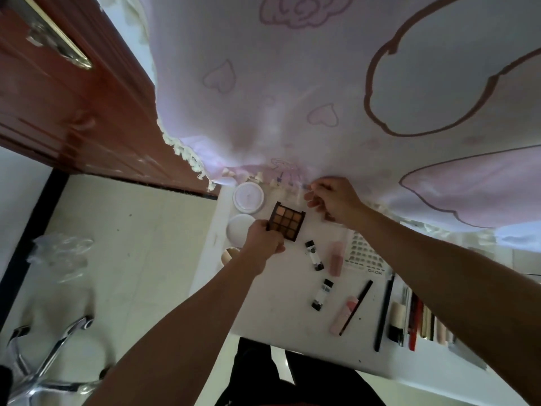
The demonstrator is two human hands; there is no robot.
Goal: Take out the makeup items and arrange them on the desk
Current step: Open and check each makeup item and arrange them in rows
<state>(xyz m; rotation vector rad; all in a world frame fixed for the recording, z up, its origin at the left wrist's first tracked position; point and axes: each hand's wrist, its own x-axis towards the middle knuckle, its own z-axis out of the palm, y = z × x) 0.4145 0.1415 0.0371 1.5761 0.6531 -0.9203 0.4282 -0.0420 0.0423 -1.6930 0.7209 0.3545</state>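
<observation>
My left hand [262, 241] grips a dark eyeshadow palette [288, 220] of brown pans by its near corner, just above the white desk [272, 312]. My right hand [333, 202] reaches to the desk's far edge, fingers curled at the hem of a pink curtain [292, 112]; whether it pinches something small is unclear. Laid out on the desk are two small black-capped bottles [314, 255] [322, 294], a pink bottle [336, 257], a pink tube [344, 315], a black pencil [355, 307] and a nail-tip sheet [364, 253].
Two round white compacts [248, 197] [240, 230] lie at the desk's far left. A row of lipsticks and pencils [409, 320] lines the right. A red-brown wooden door [64, 92] stands left, with a chair base [46, 361] and clear plastic [61, 256] on the floor.
</observation>
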